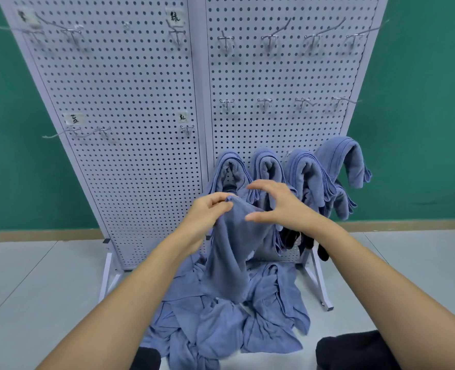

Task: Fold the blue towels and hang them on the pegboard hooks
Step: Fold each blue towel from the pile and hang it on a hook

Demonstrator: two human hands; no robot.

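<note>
light: bright, even | shadows: soft | blur: slight throughout | edges: wide-angle bowing

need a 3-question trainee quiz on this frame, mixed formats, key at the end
1. True or false: the left hand pinches the top corner of the lifted towel.
2. Which panel of the pegboard carries the hung towels? A: left panel. B: right panel. C: both panels.
3. Fill in: the unfolded pile of blue towels lies on the ____ in front of the stand.

Key: 1 true. 2 B, all on the lowest hook row of the right panel. 3 floor.
</note>
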